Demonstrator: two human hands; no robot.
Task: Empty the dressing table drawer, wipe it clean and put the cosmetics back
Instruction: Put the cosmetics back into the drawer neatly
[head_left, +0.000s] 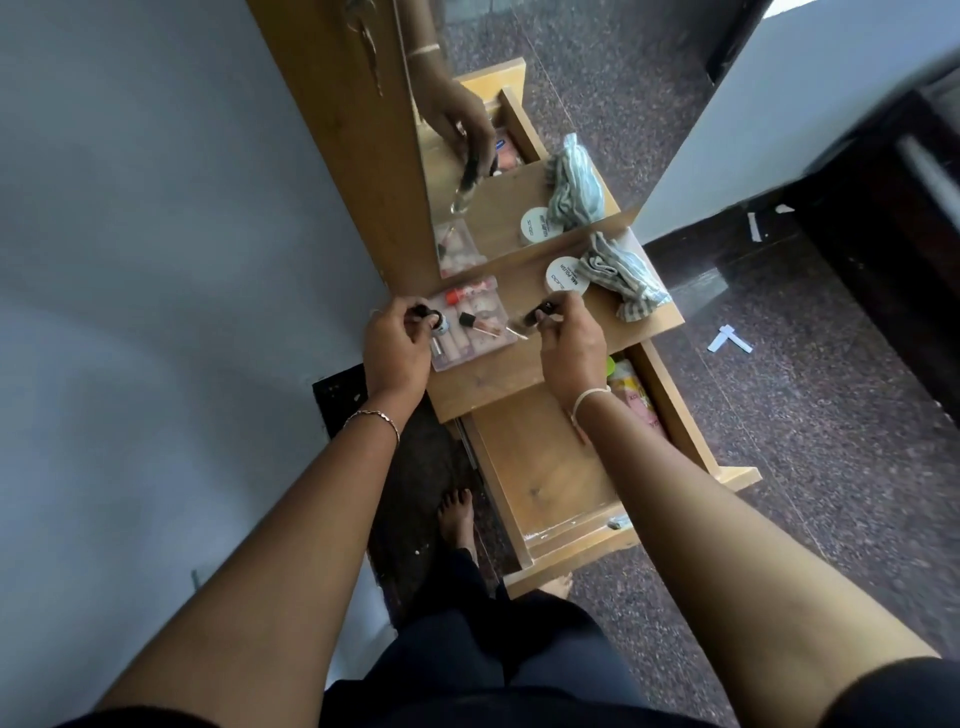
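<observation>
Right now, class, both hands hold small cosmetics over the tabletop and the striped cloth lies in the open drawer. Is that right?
No. The head view shows the striped cloth on the tabletop beside the white tub, not in the open drawer. The rest stands.

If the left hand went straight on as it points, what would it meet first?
Probably the clear tray of cosmetics: the left hand, gripping a small bottle, points right across its edge. Its height above the tray is unclear.

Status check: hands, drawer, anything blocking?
Left hand grips bottle, right hand grips second bottle. Drawer open, packets inside. Cloth on tabletop, nothing blocking.
</observation>
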